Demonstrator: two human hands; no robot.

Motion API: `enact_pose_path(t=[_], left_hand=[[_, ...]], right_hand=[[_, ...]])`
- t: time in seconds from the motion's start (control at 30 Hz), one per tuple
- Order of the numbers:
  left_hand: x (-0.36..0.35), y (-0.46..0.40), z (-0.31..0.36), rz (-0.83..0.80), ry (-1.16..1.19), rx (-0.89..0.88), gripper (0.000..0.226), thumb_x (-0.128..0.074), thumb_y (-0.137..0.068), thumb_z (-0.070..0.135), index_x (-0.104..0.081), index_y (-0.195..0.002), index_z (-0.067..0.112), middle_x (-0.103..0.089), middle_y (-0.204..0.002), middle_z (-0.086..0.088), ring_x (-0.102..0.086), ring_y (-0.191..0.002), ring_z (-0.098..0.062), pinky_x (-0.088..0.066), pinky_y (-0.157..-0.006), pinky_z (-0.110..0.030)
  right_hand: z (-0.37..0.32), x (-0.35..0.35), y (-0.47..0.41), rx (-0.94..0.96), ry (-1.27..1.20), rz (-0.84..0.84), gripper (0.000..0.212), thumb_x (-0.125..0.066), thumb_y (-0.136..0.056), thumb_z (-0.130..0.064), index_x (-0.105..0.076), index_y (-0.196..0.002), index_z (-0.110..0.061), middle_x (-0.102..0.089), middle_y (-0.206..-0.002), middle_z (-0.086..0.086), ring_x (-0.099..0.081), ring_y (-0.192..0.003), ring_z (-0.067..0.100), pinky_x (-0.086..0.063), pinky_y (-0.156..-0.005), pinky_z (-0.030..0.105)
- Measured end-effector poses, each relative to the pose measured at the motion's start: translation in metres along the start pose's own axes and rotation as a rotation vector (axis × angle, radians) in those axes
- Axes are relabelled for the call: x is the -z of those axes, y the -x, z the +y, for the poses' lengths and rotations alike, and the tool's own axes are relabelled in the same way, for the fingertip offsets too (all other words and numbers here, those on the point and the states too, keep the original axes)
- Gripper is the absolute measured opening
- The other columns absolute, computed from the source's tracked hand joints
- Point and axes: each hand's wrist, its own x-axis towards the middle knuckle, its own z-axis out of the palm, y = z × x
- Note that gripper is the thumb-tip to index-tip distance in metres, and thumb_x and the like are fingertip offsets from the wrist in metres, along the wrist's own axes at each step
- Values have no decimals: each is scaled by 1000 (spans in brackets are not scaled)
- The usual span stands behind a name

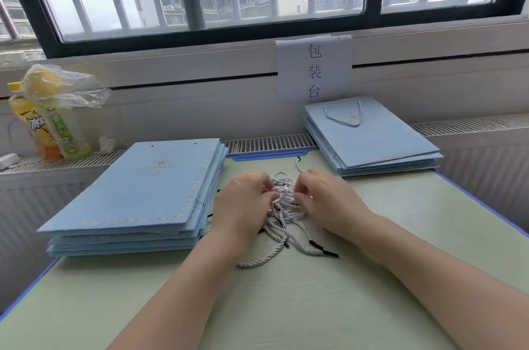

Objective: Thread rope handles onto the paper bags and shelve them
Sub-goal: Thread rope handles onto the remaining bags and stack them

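Observation:
A tangled pile of white twisted rope handles with black tips lies in the middle of the green table. My left hand and my right hand both reach into the pile, fingers curled and pinching ropes. On the left sits a stack of flat light-blue paper bags with empty punched holes at the top. At the back right is a smaller stack of blue bags; its top bag carries a threaded rope handle.
Drink bottles under a crumpled plastic bag stand on the radiator ledge at the far left. A paper sign hangs on the wall below the barred window. The table has a blue rim.

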Motion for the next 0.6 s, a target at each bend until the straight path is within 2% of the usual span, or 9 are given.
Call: enact_pose_path(t=[0.1, 0.17, 0.27, 0.33, 0.43, 0.53, 0.6], left_hand=[[3, -3, -1, 78, 34, -2, 11, -64, -87, 35, -66, -92, 26, -65, -94, 6, -56, -95, -13, -41, -71, -29], [3, -5, -3, 128, 92, 10, 8, -63, -89, 31, -66, -93, 25, -65, -91, 4, -57, -94, -16, -45, -71, -32], [6, -8, -4, 206, 178, 27, 7, -59, -91, 25, -64, -94, 21, -64, -84, 3, -58, -87, -20, -49, -70, -36], [9, -9, -4, 261, 266, 30, 7, -58, -92, 22, -64, -93, 20, -63, -80, 3, -59, -80, -20, -49, -68, -35], [12, -11, -2, 291, 387, 16, 8, -61, -91, 18, -69, -93, 18, -67, -84, 3, -61, -83, -16, -49, -73, -31], [9, -11, -1, 300, 397, -73, 10, -66, -87, 17, -73, -93, 19, -70, -90, 3, -61, -92, -18, -48, -83, -36], [7, -9, 0, 304, 381, -150, 10, -68, -85, 14, -74, -91, 19, -71, -87, 3, -62, -90, -17, -49, -82, -39]], right_hand=[[6, 6, -3, -106, -25, 206, 10, -48, -96, -20, -54, -93, -13, -55, -92, 1, -52, -92, 25, -39, -78, 36], [8, 11, -5, -168, -105, 347, 8, -46, -97, -18, -48, -91, -13, -55, -85, 4, -53, -86, 29, -38, -74, 38], [8, 19, -6, -221, -250, 516, 6, -45, -97, -14, -48, -95, -9, -60, -80, 8, -56, -76, 34, -43, -73, 43], [9, 21, -7, -223, -306, 580, 8, -46, -96, -10, -51, -102, -6, -59, -83, 7, -56, -80, 34, -44, -76, 45], [9, 18, -9, -136, -271, 581, 19, -47, -92, -14, -59, -106, -8, -58, -102, 9, -54, -97, 31, -43, -85, 43], [-4, 13, -5, 82, -260, 430, 34, -42, -91, -30, -60, -113, -11, -57, -114, 4, -50, -108, 21, -41, -92, 36], [-15, 8, -2, 203, -250, 333, 38, -42, -91, -37, -59, -116, -15, -61, -113, -3, -53, -107, 13, -43, -92, 36]])
